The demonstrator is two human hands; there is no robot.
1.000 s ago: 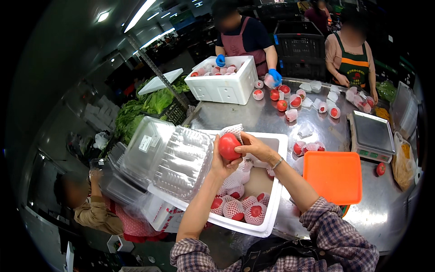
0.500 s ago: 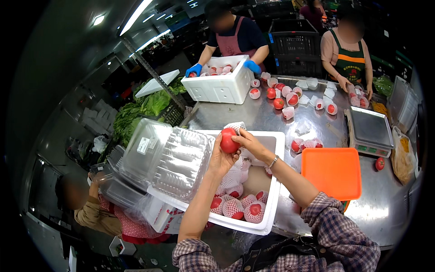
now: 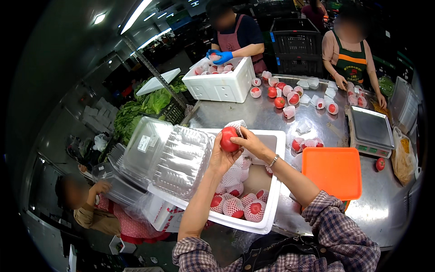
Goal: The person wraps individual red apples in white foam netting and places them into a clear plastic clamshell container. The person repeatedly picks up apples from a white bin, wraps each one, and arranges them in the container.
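Observation:
A bare red tomato (image 3: 229, 141) rests in my left hand (image 3: 219, 159), fingers curled round it from below and the left. My right hand (image 3: 254, 144) is closed at the tomato's right side, thumb against its skin. A white foam net (image 3: 236, 124) shows at the right fingertips, just behind the tomato, and seems pinched there. Both hands are over a white foam box (image 3: 277, 181). Inside it lie several tomatoes in foam nets (image 3: 255, 210). Clear plastic clamshell trays (image 3: 179, 158) lie across the box's left side.
An orange tray (image 3: 331, 173) and a scale (image 3: 370, 129) stand to the right on the metal table (image 3: 226, 116). Loose tomatoes (image 3: 279, 103) and netted ones lie farther off. Across the table, a gloved person works at another foam box (image 3: 217, 87); another handles a packed tray (image 3: 356, 96).
My hands and the tomato have hardly moved. Across the table, the gloved person has brought both hands together above the box, around a netted tomato. The person at the left has shifted an arm.

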